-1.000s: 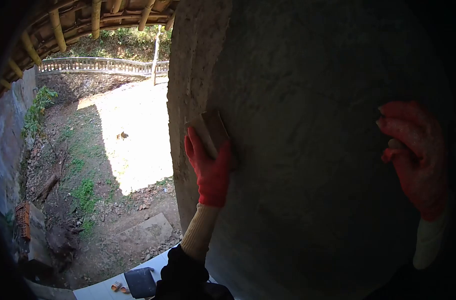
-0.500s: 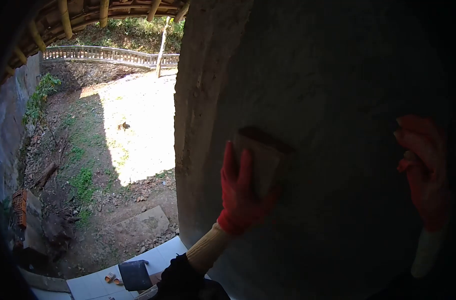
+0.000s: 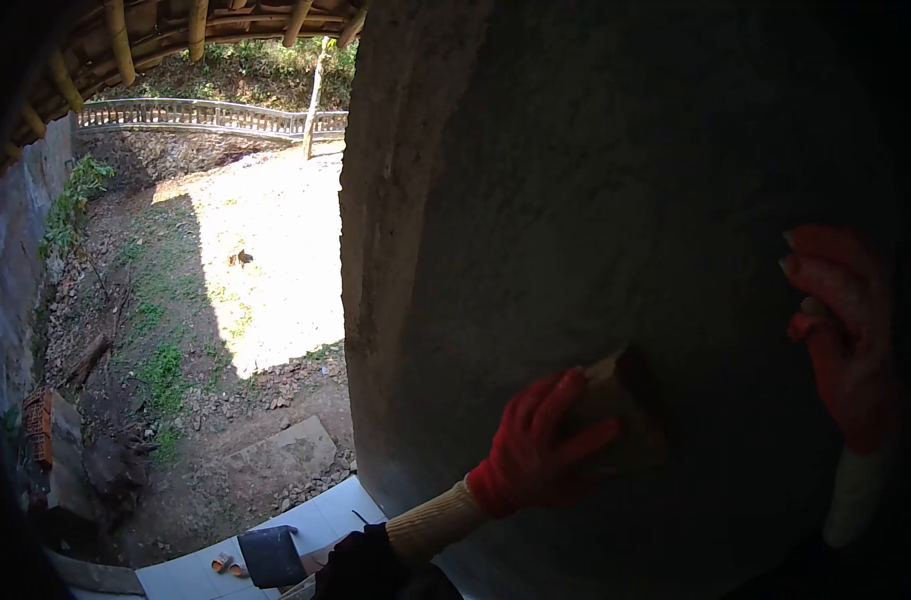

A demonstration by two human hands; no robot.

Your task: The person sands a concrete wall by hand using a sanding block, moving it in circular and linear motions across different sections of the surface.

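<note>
A grey plastered wall [image 3: 595, 200] fills the right side of the view. My left hand [image 3: 540, 450], in a red glove with a cream cuff, presses a small brown block [image 3: 620, 395] flat against the plaster low on the wall. My right hand [image 3: 840, 330], also in a red glove, rests against the wall at the far right in deep shadow, fingers curled; I cannot make out anything in it.
The wall's corner edge [image 3: 360, 250] drops to a dirt yard [image 3: 245, 250] far below, with a railing [image 3: 195, 115] at the back. A dark trowel-like tool [image 3: 270, 555] lies on white tiles [image 3: 175, 575] by my feet. Bamboo poles [image 3: 115, 40] run overhead.
My left hand has slid the block down and to the right across the plaster, from near the wall's corner to lower middle. The right hand has hardly moved.
</note>
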